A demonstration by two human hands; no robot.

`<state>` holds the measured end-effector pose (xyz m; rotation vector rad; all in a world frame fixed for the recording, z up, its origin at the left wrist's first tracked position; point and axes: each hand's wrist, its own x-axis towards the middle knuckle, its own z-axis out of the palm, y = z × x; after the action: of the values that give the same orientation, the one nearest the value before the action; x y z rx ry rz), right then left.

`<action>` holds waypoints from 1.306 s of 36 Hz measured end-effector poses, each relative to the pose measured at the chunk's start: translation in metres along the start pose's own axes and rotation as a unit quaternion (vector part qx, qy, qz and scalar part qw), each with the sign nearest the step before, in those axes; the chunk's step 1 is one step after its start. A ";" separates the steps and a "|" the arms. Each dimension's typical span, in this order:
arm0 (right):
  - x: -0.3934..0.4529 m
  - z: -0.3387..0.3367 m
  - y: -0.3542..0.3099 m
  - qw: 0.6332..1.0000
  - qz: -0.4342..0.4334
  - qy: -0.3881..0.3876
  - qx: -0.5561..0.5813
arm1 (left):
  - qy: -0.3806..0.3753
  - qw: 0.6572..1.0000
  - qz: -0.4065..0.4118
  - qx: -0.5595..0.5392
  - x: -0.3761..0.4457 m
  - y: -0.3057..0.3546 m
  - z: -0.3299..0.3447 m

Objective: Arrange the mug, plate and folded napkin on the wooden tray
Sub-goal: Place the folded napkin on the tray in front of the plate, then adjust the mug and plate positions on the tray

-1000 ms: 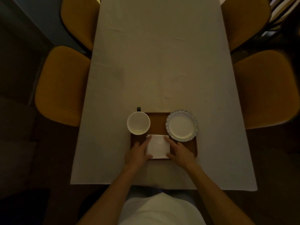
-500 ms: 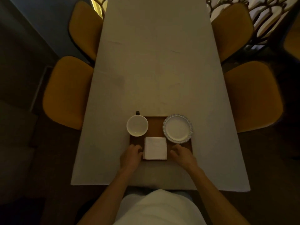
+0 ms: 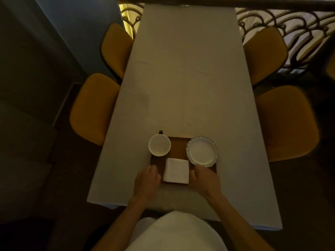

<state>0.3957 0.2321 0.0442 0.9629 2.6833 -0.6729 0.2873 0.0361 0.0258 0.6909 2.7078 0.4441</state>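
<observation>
Mug (image 3: pixel 159 147), plate (image 3: pixel 202 152) and folded napkin (image 3: pixel 176 170) sit on the wooden tray (image 3: pixel 178 144); left hand (image 3: pixel 147 180) and right hand (image 3: pixel 205 178), fingers curled, grasp nothing beside the napkin.

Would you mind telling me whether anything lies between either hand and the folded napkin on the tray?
Nothing visible does. The left hand and right hand sit either side of the folded napkin on the wooden tray; the mug and plate stand farther back.
</observation>
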 end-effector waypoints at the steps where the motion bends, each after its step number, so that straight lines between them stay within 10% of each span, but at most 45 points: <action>1: -0.002 -0.001 -0.002 1.000 -0.014 0.017 -0.021 | 0.010 1.000 0.006 0.005 -0.003 0.001 -0.002; 15: 0.008 0.002 -0.044 0.965 -0.177 0.117 -0.156 | 0.063 0.985 0.066 0.145 0.013 0.001 -0.033; 22: 0.030 0.020 -0.061 0.972 -0.134 0.091 -0.172 | -0.049 0.977 0.086 0.188 0.053 -0.019 -0.047; 38: 0.086 0.032 -0.084 0.986 -0.040 0.120 -0.105 | 0.010 0.934 0.275 0.229 0.176 -0.035 -0.044; 47: 0.117 0.041 -0.082 0.994 -0.073 0.026 -0.074 | -0.100 0.922 0.301 0.223 0.199 -0.044 -0.039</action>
<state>0.2549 0.2206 -0.0031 0.7632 2.8238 -0.4734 0.0884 0.0915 0.0017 1.6107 2.3676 -0.1308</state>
